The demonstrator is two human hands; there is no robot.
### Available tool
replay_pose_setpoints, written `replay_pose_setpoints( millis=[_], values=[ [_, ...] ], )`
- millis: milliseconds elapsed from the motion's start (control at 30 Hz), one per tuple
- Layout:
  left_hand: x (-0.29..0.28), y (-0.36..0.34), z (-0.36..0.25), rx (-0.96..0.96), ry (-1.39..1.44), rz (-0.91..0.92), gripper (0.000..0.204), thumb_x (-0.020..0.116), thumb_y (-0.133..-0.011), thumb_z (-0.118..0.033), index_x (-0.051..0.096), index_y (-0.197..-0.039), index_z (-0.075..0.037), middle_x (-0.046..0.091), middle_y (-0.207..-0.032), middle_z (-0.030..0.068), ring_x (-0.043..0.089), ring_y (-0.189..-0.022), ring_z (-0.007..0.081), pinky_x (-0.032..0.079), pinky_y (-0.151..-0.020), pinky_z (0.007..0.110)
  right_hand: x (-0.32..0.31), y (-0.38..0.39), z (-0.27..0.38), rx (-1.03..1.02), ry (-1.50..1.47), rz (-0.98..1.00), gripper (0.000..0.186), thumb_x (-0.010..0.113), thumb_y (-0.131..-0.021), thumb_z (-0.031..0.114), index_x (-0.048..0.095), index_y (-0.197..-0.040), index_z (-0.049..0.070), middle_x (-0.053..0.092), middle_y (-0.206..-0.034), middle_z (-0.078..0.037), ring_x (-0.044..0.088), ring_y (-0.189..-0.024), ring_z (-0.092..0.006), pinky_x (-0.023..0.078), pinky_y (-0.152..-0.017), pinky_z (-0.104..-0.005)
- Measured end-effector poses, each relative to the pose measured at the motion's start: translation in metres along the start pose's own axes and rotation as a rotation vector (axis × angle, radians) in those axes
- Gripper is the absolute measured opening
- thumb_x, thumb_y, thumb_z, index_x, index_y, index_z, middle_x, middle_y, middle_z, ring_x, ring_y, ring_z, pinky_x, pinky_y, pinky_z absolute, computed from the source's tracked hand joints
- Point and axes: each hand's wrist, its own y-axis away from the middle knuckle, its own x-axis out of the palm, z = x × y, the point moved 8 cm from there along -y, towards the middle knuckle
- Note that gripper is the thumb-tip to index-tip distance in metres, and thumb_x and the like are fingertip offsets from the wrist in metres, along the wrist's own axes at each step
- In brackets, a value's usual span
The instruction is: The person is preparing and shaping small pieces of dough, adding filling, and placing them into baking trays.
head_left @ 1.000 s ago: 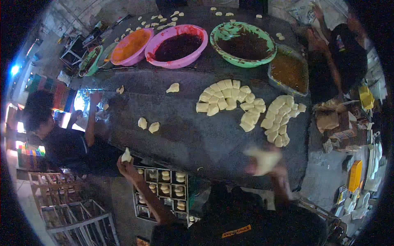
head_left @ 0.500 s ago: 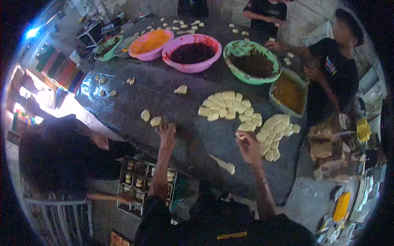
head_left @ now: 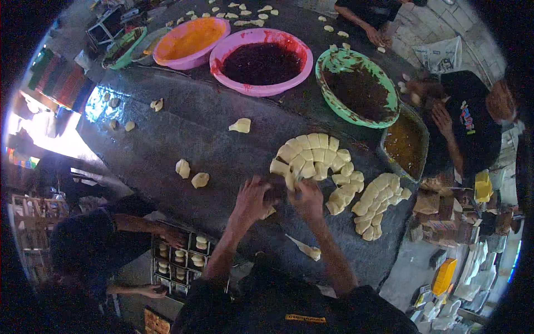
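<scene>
My right hand [head_left: 307, 200] reaches to the near edge of a curved cluster of cut dough pieces [head_left: 314, 142], its fingers closed on a dough piece [head_left: 291, 179]. Beside it on the left, my left hand [head_left: 251, 201] hovers low over the dark table with bent fingers. Blur hides whether it grips anything. A bit of pale dough [head_left: 269, 212] shows just below that hand. Another dough cluster [head_left: 378, 203] lies to the right, and a thin dough scrap [head_left: 306, 249] nearer me. Two filled dough pieces [head_left: 191, 173] rest to the left, with a single flat piece [head_left: 240, 126] farther off.
Across the table stand a pink basin of orange filling [head_left: 186, 62], a pink basin of dark red filling [head_left: 253, 89], a green basin of brown filling [head_left: 356, 119] and a grey tub [head_left: 418, 172]. Co-workers stand left, right and far. A divided tray [head_left: 190, 239] holds dough at lower left.
My left hand has left the two dough pieces and moved right. My right hand has moved left to the curved cluster's edge. The view has shifted, and the co-worker at right leans lower.
</scene>
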Motion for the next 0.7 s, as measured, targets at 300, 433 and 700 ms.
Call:
replay_pose_setpoints(
  millis=[300, 433, 700],
  values=[
    [0.022, 0.038, 0.108, -0.316, 1.148, -0.239, 0.051, 0.07, -0.076, -0.007, 0.055, -0.125, -0.013, 0.046, -0.134, 0.0195, 0.042, -0.126, 0.0414, 0.034, -0.107, 0.048, -0.068, 0.137, 0.006, 0.247, -1.387, 0.53, 0.03, 0.077, -0.074, 0.009, 0.059, -0.098, 0.003, 0.061, -0.105, -0.016, 0.057, -0.105, -0.0268, 0.045, -0.088, -0.04],
    [-0.049, 0.021, 0.047, -0.088, -0.363, -0.338, 0.066, 0.077, -0.073, -0.013, 0.049, -0.134, -0.013, 0.04, -0.139, 0.018, 0.036, -0.131, 0.0419, 0.031, -0.107, 0.053, -0.085, 0.109, 0.031, 0.328, -1.536, 0.367, 0.025, 0.069, -0.075, 0.012, 0.059, -0.096, 0.004, 0.062, -0.096, -0.016, 0.059, -0.09, -0.0284, 0.048, -0.078, -0.04],
    [0.033, -0.024, 0.007, 0.13, -0.132, -0.476, 0.049, 0.074, -0.077, -0.013, 0.058, -0.123, -0.009, 0.046, -0.131, 0.0173, 0.047, -0.118, 0.0397, 0.043, -0.097, 0.047, -0.151, 0.026, 0.089, -0.283, -2.154, 0.19, 0.032, 0.06, -0.09, 0.028, 0.052, -0.112, 0.007, 0.06, -0.081, -0.013, 0.061, -0.064, -0.0274, 0.053, -0.053, -0.037]
  ],
)
